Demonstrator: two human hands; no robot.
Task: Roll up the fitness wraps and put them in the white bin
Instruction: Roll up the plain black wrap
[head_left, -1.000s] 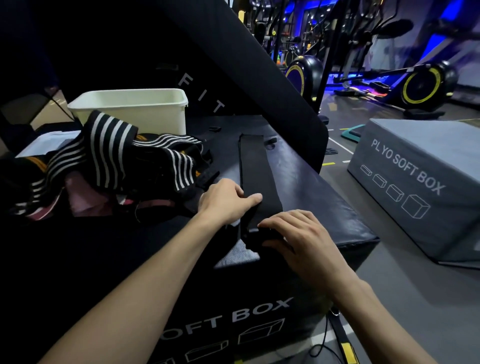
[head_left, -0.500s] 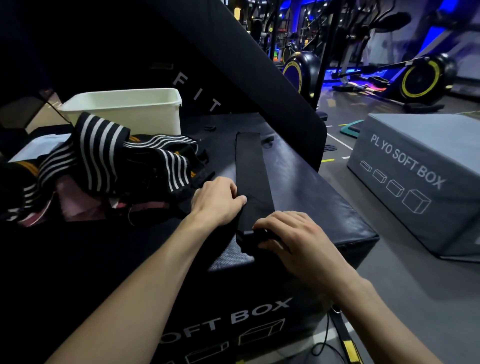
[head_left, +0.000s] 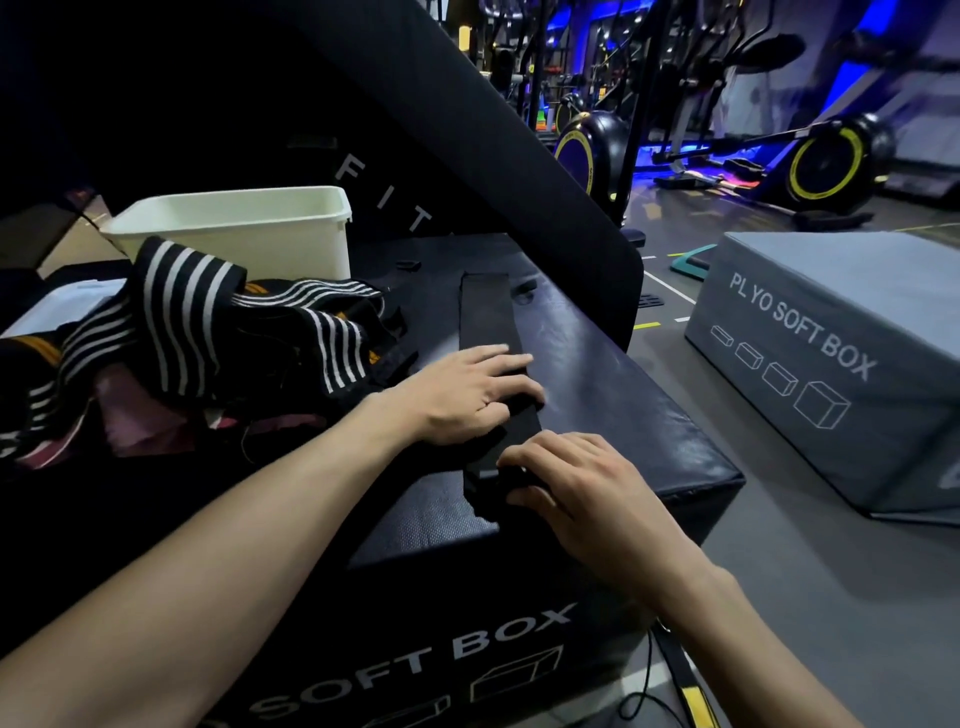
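Observation:
A long black fitness wrap (head_left: 487, 312) lies stretched flat on top of the black soft box (head_left: 613, 374), running away from me. Its near end is a small roll under my right hand (head_left: 582, 483), whose curled fingers grip that roll. My left hand (head_left: 467, 392) lies flat across the wrap just beyond the roll, fingers straight, pressing it down. A heap of black-and-white striped wraps (head_left: 208, 322) with pink and orange pieces sits to the left. The white bin (head_left: 244, 228) stands behind that heap; I cannot see inside it.
A tall black padded panel (head_left: 467, 119) leans behind the box. A grey plyo soft box (head_left: 831, 353) sits on the floor at right. Exercise bikes (head_left: 831, 161) stand farther back. A cable and a strap (head_left: 675, 675) lie on the floor by the box's near corner.
My left hand has slid farther across the wrap and flattened its fingers on it. My right hand keeps gripping the rolled end, barely shifted.

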